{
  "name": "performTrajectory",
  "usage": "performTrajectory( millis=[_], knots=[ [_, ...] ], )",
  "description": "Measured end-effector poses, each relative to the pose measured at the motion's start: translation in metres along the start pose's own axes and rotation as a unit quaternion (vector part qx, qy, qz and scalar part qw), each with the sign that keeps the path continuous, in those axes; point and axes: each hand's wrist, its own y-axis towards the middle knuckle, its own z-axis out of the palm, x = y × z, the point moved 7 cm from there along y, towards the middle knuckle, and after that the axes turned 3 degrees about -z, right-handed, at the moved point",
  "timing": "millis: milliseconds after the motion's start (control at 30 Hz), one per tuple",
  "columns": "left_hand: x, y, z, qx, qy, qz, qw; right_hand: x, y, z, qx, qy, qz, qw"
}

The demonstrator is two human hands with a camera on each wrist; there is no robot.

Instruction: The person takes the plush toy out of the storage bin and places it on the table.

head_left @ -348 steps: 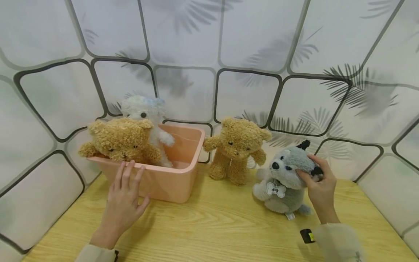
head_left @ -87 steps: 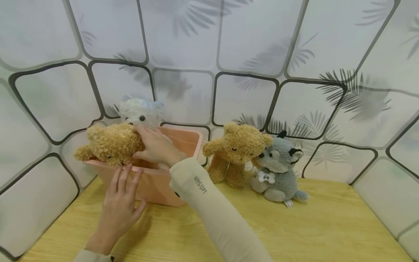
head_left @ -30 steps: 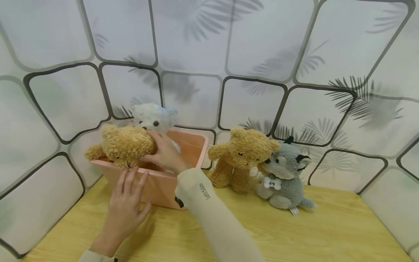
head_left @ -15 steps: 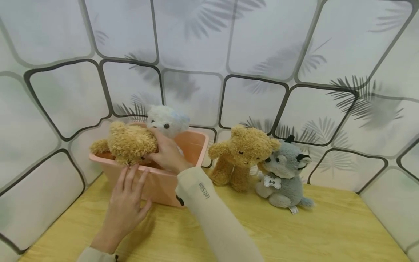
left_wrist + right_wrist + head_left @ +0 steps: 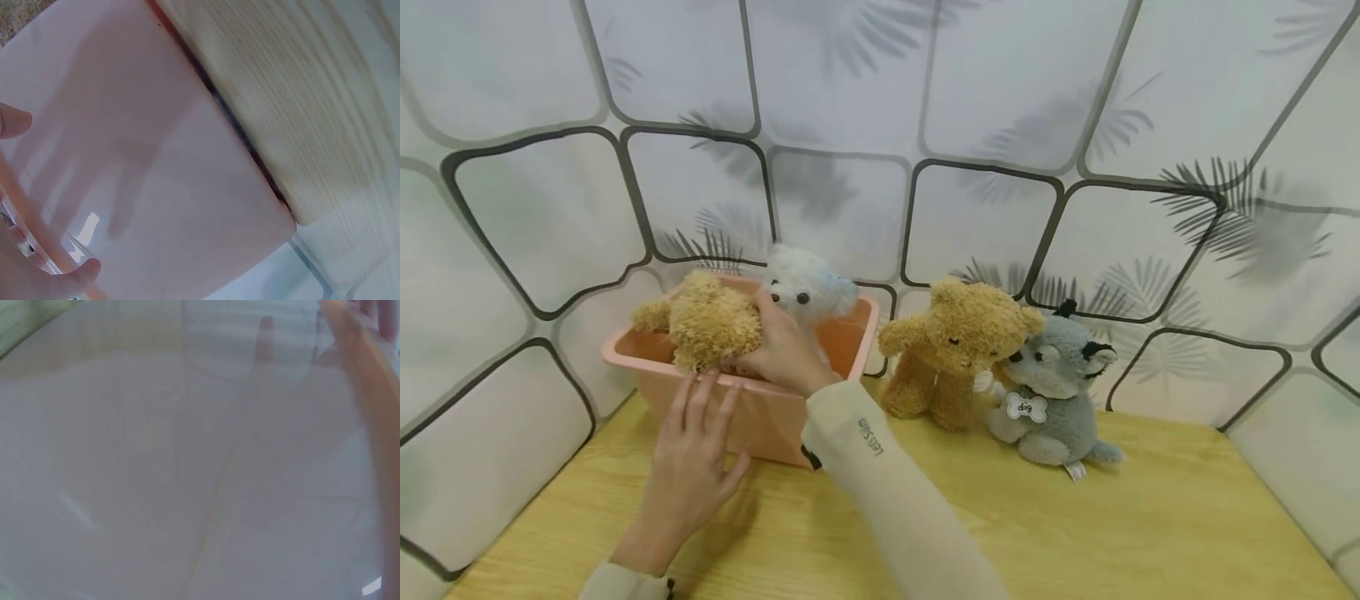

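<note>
A pink bin [image 5: 767,421] stands at the left of the table. My left hand [image 5: 688,467] rests straight fingers on its front rim; in the left wrist view fingertips [image 5: 81,275] lie along the rim beside the pink wall. Inside the bin, my right hand [image 5: 786,350] grips a curly tan teddy bear [image 5: 715,329] by its right side, thumb in front. The bear's face is turned down and mostly hidden. Behind the right hand, a white plush toy [image 5: 805,292] with a bluish ear sits upright in the bin. The right wrist view is mostly filled by a pale, smooth surface [image 5: 137,475].
A second tan teddy bear [image 5: 966,333] stands right of the bin. A grey plush dog [image 5: 1056,392] with a bone-shaped tag [image 5: 1026,407] sits against it. The wood-grain table [image 5: 1075,533] meets patterned wall panels [image 5: 835,208] at the back and sides.
Earlier the right hand left the grey dog, now closer to the standing bear, and took the bear in the bin. That bear has turned and shifted right; the white toy has shifted right too.
</note>
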Motion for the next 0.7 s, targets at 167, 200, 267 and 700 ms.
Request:
performTrajectory(
  millis=[167, 200, 267, 700],
  knots=[
    [0.001, 0.0, -0.002, -0.007, 0.002, 0.002, 1.0, 0.0, -0.003, -0.01, -0.035, 0.052, -0.003, 0.998],
    [0.001, 0.0, -0.002, -0.008, 0.002, 0.003, 1.0, -0.001, -0.005, -0.013, -0.046, 0.068, 0.0, 0.9966],
    [0.002, 0.001, -0.002, -0.011, 0.001, 0.004, 0.9999, -0.004, -0.007, -0.023, -0.071, 0.108, 0.002, 0.9916],
    [0.003, -0.002, -0.001, -0.013, -0.004, -0.005, 0.9999, -0.019, -0.036, -0.061, -0.161, 0.226, 0.028, 0.9602]
  ],
)
